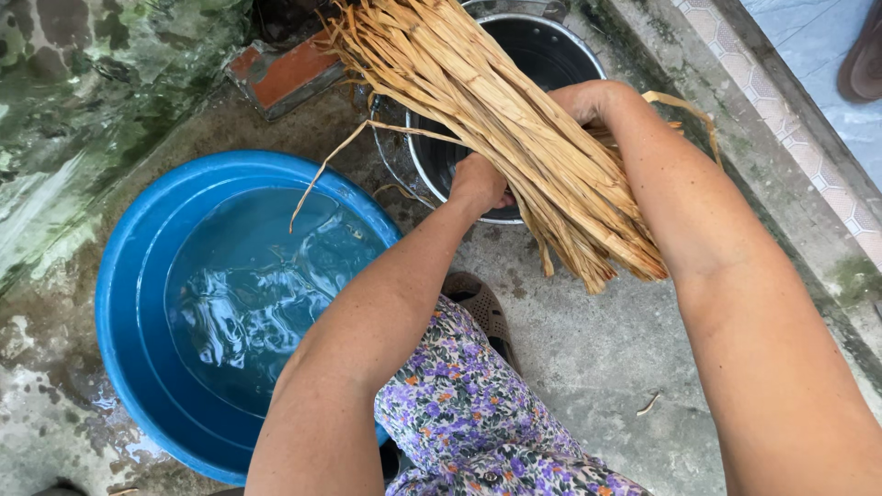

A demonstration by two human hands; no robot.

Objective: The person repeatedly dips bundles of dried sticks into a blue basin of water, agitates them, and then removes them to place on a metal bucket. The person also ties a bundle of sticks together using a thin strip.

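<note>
- A thick bundle of long, flat, tan dried plant strips [514, 129] is held slantwise over a round metal bucket with a dark inside [542, 55]; its upper ends run out of the top of the picture and its cut lower ends hang past the bucket's near rim, above the grey concrete floor [588, 358].
- The left hand [480, 182] is closed on the near side of the bundle, low down by the bucket's rim; its fingers wrap under the strips and are hidden.
- The right hand [588, 99] grips the bundle from the far side, higher up, with the fingers curled into the strips and mostly out of sight.
- One loose strip [322, 179] bends away from the bundle and hangs over the wide blue plastic basin [119, 276], which stands just left of the bucket and holds rippling clear water.
- A red brick [285, 72] lies beyond the basin, beside the bucket.
- A purple flowered garment [469, 404] covers the person's knee between the forearms, and a brown sandal [482, 308] shows just past it.
- A small strip scrap [649, 402] lies on the floor near the right forearm.
- A raised concrete kerb with a tiled edge [781, 101] runs along the right side.
</note>
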